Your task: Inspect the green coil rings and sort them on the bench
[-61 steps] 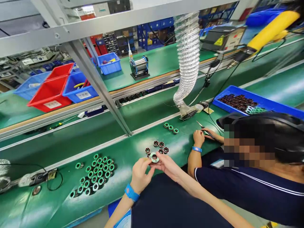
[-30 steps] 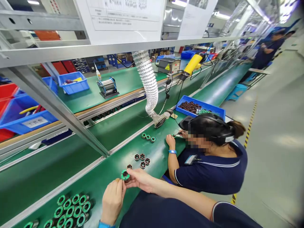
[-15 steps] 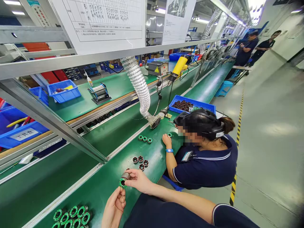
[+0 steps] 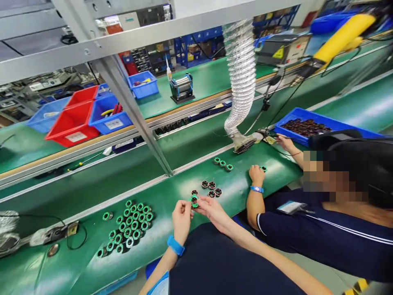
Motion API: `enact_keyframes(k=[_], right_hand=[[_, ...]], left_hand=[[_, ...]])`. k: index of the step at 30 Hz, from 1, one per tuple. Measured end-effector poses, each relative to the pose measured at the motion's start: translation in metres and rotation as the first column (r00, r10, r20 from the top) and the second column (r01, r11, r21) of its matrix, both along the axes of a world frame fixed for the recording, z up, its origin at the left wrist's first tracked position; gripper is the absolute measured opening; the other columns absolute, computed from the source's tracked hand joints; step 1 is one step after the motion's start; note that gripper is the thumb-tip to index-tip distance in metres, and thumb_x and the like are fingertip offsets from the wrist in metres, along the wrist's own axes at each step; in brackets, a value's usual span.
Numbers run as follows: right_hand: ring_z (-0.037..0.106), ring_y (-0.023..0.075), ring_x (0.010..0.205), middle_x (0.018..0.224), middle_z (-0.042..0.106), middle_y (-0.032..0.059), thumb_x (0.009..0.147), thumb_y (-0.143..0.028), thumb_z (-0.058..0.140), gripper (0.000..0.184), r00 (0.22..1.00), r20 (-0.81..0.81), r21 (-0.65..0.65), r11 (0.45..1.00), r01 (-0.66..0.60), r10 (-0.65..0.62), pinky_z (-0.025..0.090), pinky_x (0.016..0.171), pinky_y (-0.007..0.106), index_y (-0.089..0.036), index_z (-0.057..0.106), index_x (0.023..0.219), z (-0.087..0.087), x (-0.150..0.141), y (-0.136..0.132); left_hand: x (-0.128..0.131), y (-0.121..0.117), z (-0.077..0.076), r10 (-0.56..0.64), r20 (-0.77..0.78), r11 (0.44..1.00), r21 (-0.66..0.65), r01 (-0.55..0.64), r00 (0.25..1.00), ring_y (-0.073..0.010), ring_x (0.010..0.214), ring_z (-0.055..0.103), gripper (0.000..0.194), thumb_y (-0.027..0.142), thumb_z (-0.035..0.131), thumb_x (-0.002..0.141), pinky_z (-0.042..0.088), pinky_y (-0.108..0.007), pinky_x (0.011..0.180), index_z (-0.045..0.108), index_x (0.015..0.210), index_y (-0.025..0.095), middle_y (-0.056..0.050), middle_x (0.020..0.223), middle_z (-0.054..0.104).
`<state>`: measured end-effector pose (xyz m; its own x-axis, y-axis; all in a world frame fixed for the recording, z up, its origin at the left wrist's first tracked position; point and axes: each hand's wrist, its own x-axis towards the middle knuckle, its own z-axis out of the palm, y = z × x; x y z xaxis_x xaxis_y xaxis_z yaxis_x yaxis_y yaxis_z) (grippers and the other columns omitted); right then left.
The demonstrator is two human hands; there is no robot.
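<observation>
A small green-rimmed stator ring (image 4: pixel 194 201) sits pinched between both of my hands, just above the green bench belt (image 4: pixel 172 192). My left hand (image 4: pixel 181 219), with a blue wristband, closes its fingertips on the ring's left side. My right hand (image 4: pixel 211 211) grips it from the right. Just beyond my fingers lie three dark wound stators (image 4: pixel 211 188), with three green ones (image 4: pixel 223 164) farther back. A cluster of several green rings (image 4: pixel 130 225) lies to the left of my left hand.
A co-worker in a dark polo sits at my right, one hand (image 4: pixel 256 175) on the belt, the other hand (image 4: pixel 285 143) by a blue tray (image 4: pixel 325 123) of parts. A silver fume hose (image 4: pixel 242 82) hangs over the belt. Red and blue bins (image 4: pixel 80 116) stand behind.
The view has swung back down and left to the bench. Both hands stay on the ring, which has turned in my fingers. The co-worker's far hand has reached to the blue tray.
</observation>
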<state>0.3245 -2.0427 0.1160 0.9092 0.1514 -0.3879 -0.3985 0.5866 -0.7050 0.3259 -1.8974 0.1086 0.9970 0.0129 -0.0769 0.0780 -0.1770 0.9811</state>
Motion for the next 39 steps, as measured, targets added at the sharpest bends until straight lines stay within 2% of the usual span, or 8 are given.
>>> enact_keyframes(k=[4, 9, 16, 21, 24, 32, 36, 39], right_hand=[[0.066, 0.0155, 0.086, 0.099, 0.070, 0.0083, 0.071, -0.040, 0.082, 0.042, 0.999, -0.044, 0.063, 0.998, -0.029, 0.032, 0.052, 0.084, 0.028, -0.014, 0.067, 0.099, 0.000, -0.004, 0.003], [0.066, 0.0168, 0.089, 0.097, 0.070, 0.0071, 0.070, -0.038, 0.083, 0.038, 0.998, -0.059, 0.090, 0.996, -0.012, 0.017, 0.050, 0.094, 0.034, -0.014, 0.067, 0.093, 0.001, -0.006, 0.009], [0.066, 0.0195, 0.099, 0.104, 0.070, 0.0073, 0.067, -0.032, 0.085, 0.045, 0.998, -0.018, 0.004, 0.998, 0.065, -0.065, 0.048, 0.098, 0.038, -0.017, 0.060, 0.102, 0.002, -0.010, 0.020], [0.064, 0.0213, 0.105, 0.106, 0.070, 0.0079, 0.068, -0.033, 0.084, 0.050, 0.991, 0.113, -0.175, 0.980, 0.097, -0.078, 0.043, 0.104, 0.040, -0.019, 0.055, 0.107, -0.004, -0.013, 0.025], [0.061, 0.0237, 0.114, 0.122, 0.064, 0.0116, 0.067, -0.030, 0.084, 0.051, 0.970, 0.235, -0.259, 0.958, 0.122, -0.061, 0.041, 0.107, 0.043, -0.021, 0.053, 0.107, -0.010, -0.014, 0.029], [0.060, 0.0228, 0.118, 0.133, 0.058, 0.0120, 0.070, -0.024, 0.081, 0.049, 0.942, 0.337, -0.204, 0.976, 0.079, -0.006, 0.043, 0.106, 0.042, -0.022, 0.050, 0.107, -0.013, -0.013, 0.034], [0.062, 0.0219, 0.112, 0.123, 0.065, 0.0104, 0.066, -0.026, 0.085, 0.051, 0.958, 0.285, -0.139, 0.987, 0.083, -0.040, 0.044, 0.103, 0.040, -0.021, 0.052, 0.105, -0.004, -0.011, 0.038], [0.063, 0.0203, 0.109, 0.119, 0.067, 0.0088, 0.068, -0.028, 0.084, 0.050, 0.961, 0.267, -0.100, 0.990, 0.096, -0.066, 0.044, 0.101, 0.038, -0.021, 0.053, 0.105, 0.000, -0.010, 0.043]], left_hand=[[-0.010, 0.011, -0.006, -0.206, 0.484, 0.894, 0.446, -0.037, 0.850, -0.0172, 0.086, 0.062, 0.018, 0.029, 0.062, 0.089, 0.053, -0.031, 0.077, 0.061, 0.104, 0.019, -0.008, 0.094, 0.064], [-0.008, 0.029, -0.012, -0.453, 0.615, 0.745, 0.659, -0.105, 0.645, -0.0196, 0.092, 0.066, 0.025, 0.013, 0.051, 0.092, 0.055, -0.033, 0.081, 0.061, 0.115, 0.018, -0.011, 0.099, 0.068], [-0.017, 0.033, -0.010, -0.360, 0.580, 0.752, 0.644, -0.140, 0.731, -0.0189, 0.082, 0.063, 0.016, 0.013, 0.050, 0.091, 0.052, -0.033, 0.076, 0.064, 0.100, 0.016, -0.010, 0.089, 0.067], [-0.017, 0.024, -0.004, 0.022, -0.014, 0.999, 0.026, -0.022, 1.000, -0.0125, 0.061, 0.054, 0.018, 0.031, 0.057, 0.089, 0.047, -0.025, 0.059, 0.059, 0.078, 0.016, -0.003, 0.069, 0.056], [-0.010, 0.024, -0.002, -0.135, -0.532, 0.848, -0.499, -0.180, 0.836, -0.0076, 0.047, 0.046, 0.018, 0.026, 0.060, 0.084, 0.042, -0.020, 0.046, 0.055, 0.074, 0.012, 0.001, 0.061, 0.050], [-0.013, 0.041, 0.010, -0.421, -0.642, 0.473, -0.758, -0.449, 0.641, -0.0021, 0.047, 0.051, 0.014, 0.015, 0.048, 0.094, 0.046, -0.011, 0.045, 0.056, 0.085, 0.009, 0.000, 0.068, 0.055], [-0.017, 0.042, 0.006, -0.436, -0.612, 0.452, -0.783, -0.427, 0.660, -0.0013, 0.046, 0.049, 0.016, 0.016, 0.045, 0.098, 0.045, -0.010, 0.043, 0.056, 0.088, 0.010, 0.000, 0.071, 0.056], [-0.021, 0.037, 0.002, -0.364, -0.583, 0.574, -0.755, -0.319, 0.726, -0.0030, 0.050, 0.051, 0.018, 0.029, 0.054, 0.096, 0.046, -0.012, 0.043, 0.055, 0.090, 0.012, -0.001, 0.076, 0.057]])
